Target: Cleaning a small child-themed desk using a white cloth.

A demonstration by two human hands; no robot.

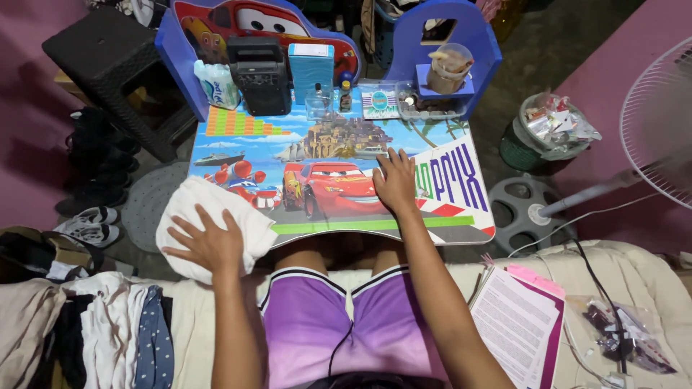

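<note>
Head view, looking down on a small child's table [440,227] with a printed cartoon-car top, centre of the frame.

Left hand [205,243]: lower left of centre, palm down, fingers spread flat on a white folded cloth [194,205]. The cloth lies on the table's lower-left corner and hangs over its edge. The hand presses on it; no fingers curl round it.

Right hand [395,180]: centre of the frame, palm down, fingers extended and close together, flat on the printed table top just right of the red car picture. It holds nothing.

Along the table's far edge, upper centre: a black boxy radio-like device [261,75], a blue rectangular carton [311,68] just to its right, a clear plastic pouch with blue print [216,85] to its left, two small bottles [345,95], and a clear plastic cup with a spoon-like stick [448,68] on a blue ledge.

Lower frame: purple-and-white shorts [339,317] on the person's lap; stack of folded clothes [108,331] at lower left; printed papers with a pink folder [515,320] at lower right. White fan [659,122] at right edge.
</note>
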